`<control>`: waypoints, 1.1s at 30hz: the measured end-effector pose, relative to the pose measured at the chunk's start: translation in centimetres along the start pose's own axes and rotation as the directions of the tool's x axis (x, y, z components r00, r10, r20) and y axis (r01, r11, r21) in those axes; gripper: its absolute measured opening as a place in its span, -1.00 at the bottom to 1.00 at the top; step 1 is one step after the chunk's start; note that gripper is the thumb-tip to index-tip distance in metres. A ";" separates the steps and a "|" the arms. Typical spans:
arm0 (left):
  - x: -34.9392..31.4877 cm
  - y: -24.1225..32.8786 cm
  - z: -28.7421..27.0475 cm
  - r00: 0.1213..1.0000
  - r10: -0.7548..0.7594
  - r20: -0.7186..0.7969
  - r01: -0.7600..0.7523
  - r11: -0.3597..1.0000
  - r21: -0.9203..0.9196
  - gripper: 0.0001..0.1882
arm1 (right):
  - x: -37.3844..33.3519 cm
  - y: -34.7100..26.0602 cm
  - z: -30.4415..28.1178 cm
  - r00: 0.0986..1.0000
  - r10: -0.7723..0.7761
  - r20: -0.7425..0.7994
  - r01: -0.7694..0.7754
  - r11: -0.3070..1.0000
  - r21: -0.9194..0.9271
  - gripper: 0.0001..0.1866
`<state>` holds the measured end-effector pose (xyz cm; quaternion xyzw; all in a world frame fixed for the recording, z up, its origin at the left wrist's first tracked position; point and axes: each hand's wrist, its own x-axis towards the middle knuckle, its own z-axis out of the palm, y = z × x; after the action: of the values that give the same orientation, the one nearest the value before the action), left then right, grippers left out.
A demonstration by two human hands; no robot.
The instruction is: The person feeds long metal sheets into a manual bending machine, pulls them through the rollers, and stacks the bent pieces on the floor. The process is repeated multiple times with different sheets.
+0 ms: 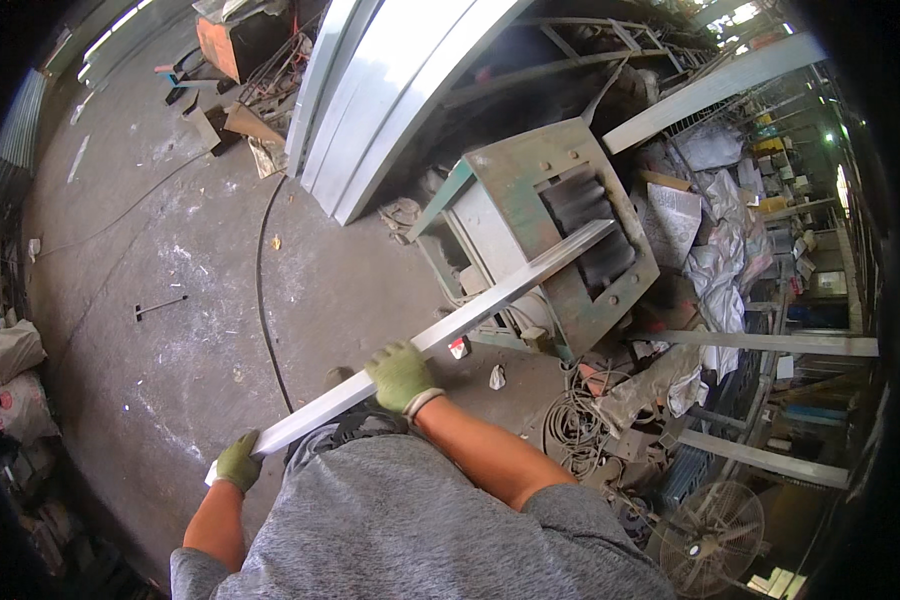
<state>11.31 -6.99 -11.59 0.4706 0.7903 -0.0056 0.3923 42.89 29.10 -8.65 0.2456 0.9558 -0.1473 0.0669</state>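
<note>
A long silver metal bar (490,298) runs slantwise from my lower left up to the right. My left hand (238,463), in a green work glove, is closed round the bar close to its lower-left end. Further along, my right hand (402,377), gloved alike, grips the bar from above, its fingertips curled over the far side. The bar's other end lies across the front of a worn green metal machine (525,155), at an opening with dark ribbed flaps or rollers (587,205). Whether the tip has entered the opening, I cannot tell.
Wide silver metal panels (410,80) lean ahead of me. A black cable (262,270) crosses the concrete floor, where a T-shaped tool (160,307) lies. Coiled cables (578,425) and a round fan (711,537) are at right, near racks with bars (770,343).
</note>
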 end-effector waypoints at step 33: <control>18.0 41.2 -8.2 0.952 0.231 0.201 -0.200 0.966 -0.166 -0.27 | -4.4 36.3 -12.2 0.771 0.218 -0.598 -0.295 0.955 -0.033 -0.61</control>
<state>32.58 32.36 -2.30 0.5211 0.6843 0.0426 0.5083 63.78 61.30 -5.25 0.4026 0.8938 0.0064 -0.1973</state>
